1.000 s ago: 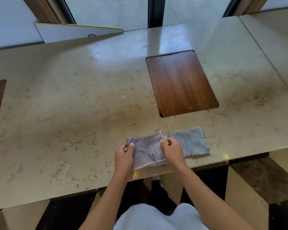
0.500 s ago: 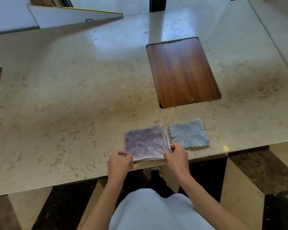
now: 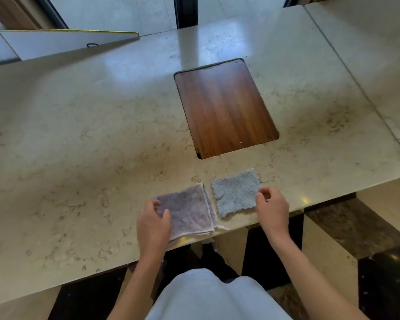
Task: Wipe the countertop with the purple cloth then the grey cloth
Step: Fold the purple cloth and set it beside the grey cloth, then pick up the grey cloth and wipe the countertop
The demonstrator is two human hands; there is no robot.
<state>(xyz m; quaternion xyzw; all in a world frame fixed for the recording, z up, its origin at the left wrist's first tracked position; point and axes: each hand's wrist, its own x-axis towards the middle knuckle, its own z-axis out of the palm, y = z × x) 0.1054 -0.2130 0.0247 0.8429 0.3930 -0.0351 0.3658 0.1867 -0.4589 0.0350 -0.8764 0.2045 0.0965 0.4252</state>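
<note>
The folded purple cloth [image 3: 189,210] lies flat on the beige marble countertop [image 3: 83,139], close to its near edge. My left hand [image 3: 153,224] is at the cloth's left edge, thumb on top and fingers curled around the edge. The grey cloth [image 3: 234,192] lies flat just to the right of the purple one, a narrow gap between them. My right hand [image 3: 273,210] hovers at the grey cloth's right edge with curled, parted fingers that hold nothing.
A dark wooden board [image 3: 224,107] is set into the countertop behind the cloths. A white panel [image 3: 62,42] leans at the far left. A seam [image 3: 346,65] separates a second slab on the right. Dark and light floor tiles lie below the near edge.
The purple cloth has been laid flat near the counter's edge. My right hand let go of it and moved right to the grey cloth. My left hand shifted to the purple cloth's left edge.
</note>
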